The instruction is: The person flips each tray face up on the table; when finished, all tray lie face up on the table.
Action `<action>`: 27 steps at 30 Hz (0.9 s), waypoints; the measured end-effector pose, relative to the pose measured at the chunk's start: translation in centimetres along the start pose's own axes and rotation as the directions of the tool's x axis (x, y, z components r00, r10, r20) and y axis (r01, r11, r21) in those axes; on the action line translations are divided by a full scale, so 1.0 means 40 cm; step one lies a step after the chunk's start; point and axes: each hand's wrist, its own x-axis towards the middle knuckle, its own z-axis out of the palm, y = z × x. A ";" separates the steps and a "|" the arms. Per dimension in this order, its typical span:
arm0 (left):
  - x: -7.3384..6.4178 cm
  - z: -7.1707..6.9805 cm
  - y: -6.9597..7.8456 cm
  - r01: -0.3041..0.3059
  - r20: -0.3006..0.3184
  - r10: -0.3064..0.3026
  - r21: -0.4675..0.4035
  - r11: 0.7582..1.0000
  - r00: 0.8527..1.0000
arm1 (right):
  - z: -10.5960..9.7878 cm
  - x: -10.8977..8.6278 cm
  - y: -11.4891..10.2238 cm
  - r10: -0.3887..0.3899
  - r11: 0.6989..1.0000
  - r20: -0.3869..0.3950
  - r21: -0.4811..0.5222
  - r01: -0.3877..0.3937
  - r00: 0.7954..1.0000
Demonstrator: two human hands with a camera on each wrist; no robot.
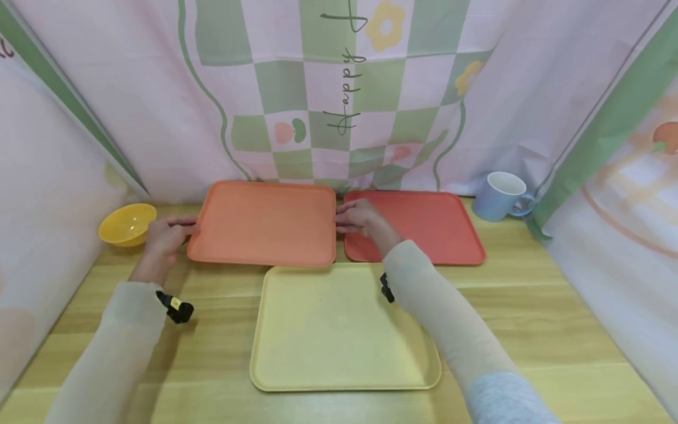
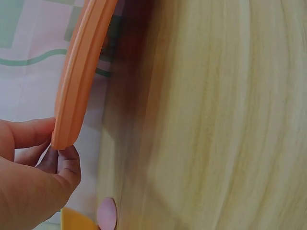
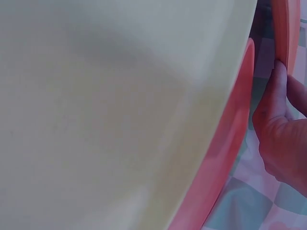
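Note:
An orange tray [image 1: 265, 224] is held by both hands, raised over the back left of the table, its shadow falling on the wood in the left wrist view. At its left edge, my left hand [image 1: 165, 238] pinches the rim between thumb and fingers. My right hand [image 1: 360, 218] grips the opposite rim, the thumb and fingers on either side of it in the right wrist view. Beneath the right forearm, a red tray [image 1: 424, 227] lies on the table. In front, a pale yellow tray [image 1: 344, 330] lies flat, partly covered by the right sleeve.
A yellow bowl [image 1: 127, 225] is just left of the left hand. At the back right corner stands a blue mug [image 1: 500, 197], handle to the right. A checkered curtain [image 1: 328, 88] hangs behind the wooden table [image 1: 551, 330], with more cloth at both sides.

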 end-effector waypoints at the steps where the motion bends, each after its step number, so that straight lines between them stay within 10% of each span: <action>1: 0.003 0.000 -0.002 0.002 -0.001 -0.002 0.007 1.000 1.000 | 0.001 0.002 0.001 0.000 1.000 -0.001 0.001 0.000 1.000; 27: 0.026 0.003 -0.035 -0.012 -0.027 0.012 0.005 1.000 1.000 | 0.020 0.031 -0.005 0.009 1.000 -0.019 -0.030 -0.010 1.000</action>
